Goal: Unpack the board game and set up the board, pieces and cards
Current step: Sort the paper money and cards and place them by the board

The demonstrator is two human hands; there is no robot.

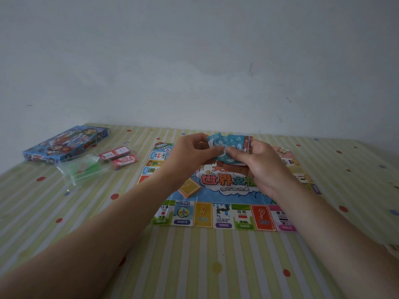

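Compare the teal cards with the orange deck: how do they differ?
Colour: the teal cards are blue-green, the orange deck orange. Support: the left hand and right hand hold the teal cards above the board; the orange deck lies on it. Shape: teal cards splayed, orange deck stacked square. Both are small game cards.

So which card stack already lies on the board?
The orange card stack on the paper board; the red packs lie on striped cloth, the teal cards are held above it.
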